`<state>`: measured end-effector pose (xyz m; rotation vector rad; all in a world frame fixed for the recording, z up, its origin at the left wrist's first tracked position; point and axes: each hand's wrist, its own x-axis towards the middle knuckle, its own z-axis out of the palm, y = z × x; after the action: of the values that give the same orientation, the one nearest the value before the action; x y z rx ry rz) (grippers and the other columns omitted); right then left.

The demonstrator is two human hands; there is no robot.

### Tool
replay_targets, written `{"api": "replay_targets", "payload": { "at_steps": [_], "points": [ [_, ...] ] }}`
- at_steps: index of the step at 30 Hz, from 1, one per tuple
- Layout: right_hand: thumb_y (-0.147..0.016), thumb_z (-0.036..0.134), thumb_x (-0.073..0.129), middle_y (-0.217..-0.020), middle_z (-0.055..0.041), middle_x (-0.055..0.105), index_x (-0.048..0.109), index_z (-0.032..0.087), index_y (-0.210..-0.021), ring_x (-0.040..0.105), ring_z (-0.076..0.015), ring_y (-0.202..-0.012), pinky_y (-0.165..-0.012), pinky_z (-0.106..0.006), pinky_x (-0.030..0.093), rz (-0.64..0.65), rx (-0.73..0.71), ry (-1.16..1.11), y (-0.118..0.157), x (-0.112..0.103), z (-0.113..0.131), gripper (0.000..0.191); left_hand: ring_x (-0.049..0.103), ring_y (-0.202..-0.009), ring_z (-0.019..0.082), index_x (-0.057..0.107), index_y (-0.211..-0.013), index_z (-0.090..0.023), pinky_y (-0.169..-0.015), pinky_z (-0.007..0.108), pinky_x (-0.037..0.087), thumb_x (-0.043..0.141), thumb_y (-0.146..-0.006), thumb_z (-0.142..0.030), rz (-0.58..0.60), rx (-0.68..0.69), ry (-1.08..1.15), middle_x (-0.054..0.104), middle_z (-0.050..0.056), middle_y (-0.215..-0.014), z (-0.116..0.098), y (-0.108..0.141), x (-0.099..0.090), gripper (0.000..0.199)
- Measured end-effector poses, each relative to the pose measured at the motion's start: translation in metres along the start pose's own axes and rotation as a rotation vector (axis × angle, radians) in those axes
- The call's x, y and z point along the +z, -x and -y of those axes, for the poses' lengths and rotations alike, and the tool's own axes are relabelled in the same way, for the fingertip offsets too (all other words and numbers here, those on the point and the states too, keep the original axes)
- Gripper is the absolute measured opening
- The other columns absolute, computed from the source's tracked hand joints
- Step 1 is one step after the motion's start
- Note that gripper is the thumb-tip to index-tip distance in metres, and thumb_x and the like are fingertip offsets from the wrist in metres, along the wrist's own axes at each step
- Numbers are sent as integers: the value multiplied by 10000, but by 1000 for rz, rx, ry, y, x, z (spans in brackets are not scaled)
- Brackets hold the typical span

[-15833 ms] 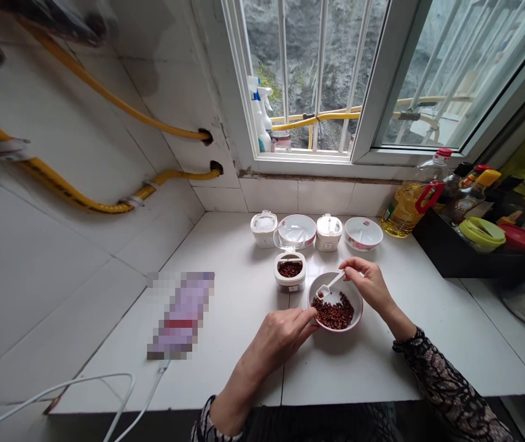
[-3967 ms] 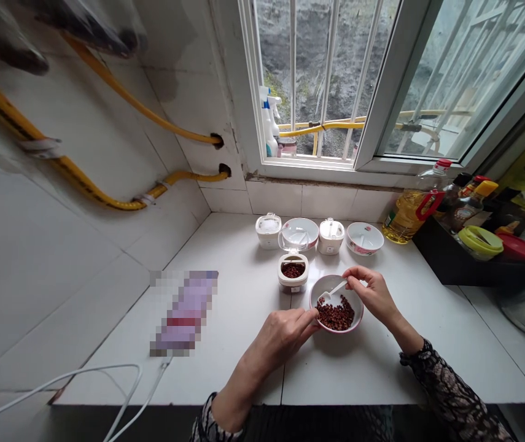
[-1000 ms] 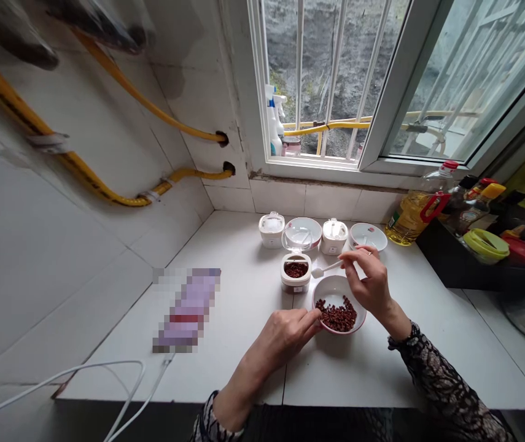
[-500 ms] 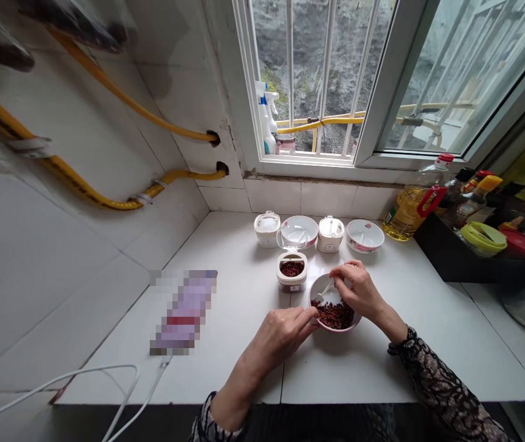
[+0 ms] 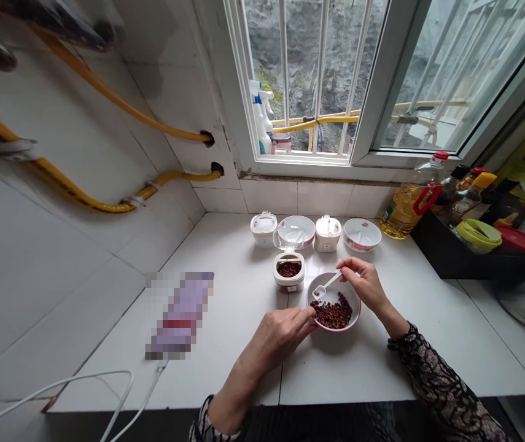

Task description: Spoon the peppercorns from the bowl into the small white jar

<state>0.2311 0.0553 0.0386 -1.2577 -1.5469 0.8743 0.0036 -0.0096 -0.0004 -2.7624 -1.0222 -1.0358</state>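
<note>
On the counter stands a white bowl (image 5: 357,307) with a pink rim, holding a heap of dark red peppercorn-like grains (image 5: 334,314). My left hand (image 5: 285,331) grips the bowl's left rim between thumb and fingers. Pinched in my right hand (image 5: 362,281) is a small white spoon (image 5: 328,285), tilted with its scoop down over the left inside of the bowl. A few grains seem to lie in the scoop. Just behind and left of the bowl, a lidded seasoning jar (image 5: 289,281) stands with its lid up, filled with similar dark red grains.
Behind are a seasoning jar with white contents (image 5: 263,238), another white jar (image 5: 327,239) and two bowls (image 5: 296,243) (image 5: 362,245). An oil bottle (image 5: 399,212) and a black box of bottles (image 5: 446,255) stand right. A blurred purple object (image 5: 183,313) with a white cable lies left.
My right hand has lifted slightly away from the grains, and the spoon shows more fully. The left hand still holds the bowl. The camera view has shifted a little.
</note>
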Motion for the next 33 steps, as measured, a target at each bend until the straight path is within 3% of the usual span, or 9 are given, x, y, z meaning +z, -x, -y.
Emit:
{"api": "replay_targets", "payload": {
  "at_steps": [5, 9, 14, 17, 19, 25, 29, 33],
  "points": [
    [-760, 326, 594, -613, 0, 654, 683, 194, -763, 630, -164, -589, -651, -307, 528, -12, 14, -54, -4, 1, -2, 160, 607, -534, 129, 586, -1012, -157, -460, 229, 396, 356, -1081, -326, -9, 10, -17, 611, -18, -642, 0, 0, 0, 293],
    [-819, 361, 597, -721, -30, 704, 684, 193, -838, 669, -177, -643, -656, -310, 537, -50, -75, -47, -9, 8, 7, 191, 617, -532, 132, 586, -1015, -153, -459, 228, 398, 346, -1082, -335, -20, 17, -19, 625, -12, -648, 0, -1, 1, 308],
    [-935, 288, 553, -812, -56, 750, 691, 213, -950, 686, -205, -758, -818, -373, 510, -113, -412, 197, -11, 23, 23, 158, 630, -542, 129, 600, -1024, -153, -471, 213, 418, 388, -1073, -321, -9, 4, -33, 641, -4, -657, 1, 0, 3, 275],
    [-973, 200, 488, -837, -47, 758, 682, 222, -956, 673, -200, -756, -930, -422, 453, -64, -633, 414, -7, 32, 26, 197, 639, -555, 132, 605, -1033, -158, -476, 214, 432, 398, -1070, -321, 18, -16, -31, 649, -1, -667, 1, 1, 3, 266],
    [-979, 148, 443, -871, -44, 763, 675, 224, -971, 672, -195, -767, -972, -436, 422, -18, -708, 513, -4, 33, 28, 244, 643, -556, 137, 605, -1030, -159, -471, 221, 432, 382, -1074, -327, 19, -18, -30, 650, 0, -667, 1, 1, 2, 282],
    [-954, 154, 481, -790, -27, 746, 661, 230, -938, 665, -197, -721, -933, -422, 422, -120, -731, 527, 1, 15, 38, 196, 635, -552, 134, 595, -1026, -159, -473, 221, 419, 370, -1077, -328, 8, -7, -18, 638, -7, -662, -1, -1, 0, 286],
    [-915, 135, 521, -741, -12, 728, 653, 213, -898, 643, -180, -654, -853, -381, 428, -64, -690, 495, 2, -1, 30, 155, 622, -549, 127, 595, -1028, -152, -480, 214, 412, 429, -1062, -312, 7, -9, -5, 629, -12, -660, 0, 0, 1, 233],
    [-895, 115, 504, -723, -14, 725, 645, 203, -871, 635, -170, -635, -870, -386, 408, 14, -630, 596, 6, -3, 11, 168, 608, -539, 125, 605, -1031, -150, -478, 218, 412, 409, -1067, -322, 8, -10, -16, 615, -13, -646, 1, 1, 2, 262]
  ]
}}
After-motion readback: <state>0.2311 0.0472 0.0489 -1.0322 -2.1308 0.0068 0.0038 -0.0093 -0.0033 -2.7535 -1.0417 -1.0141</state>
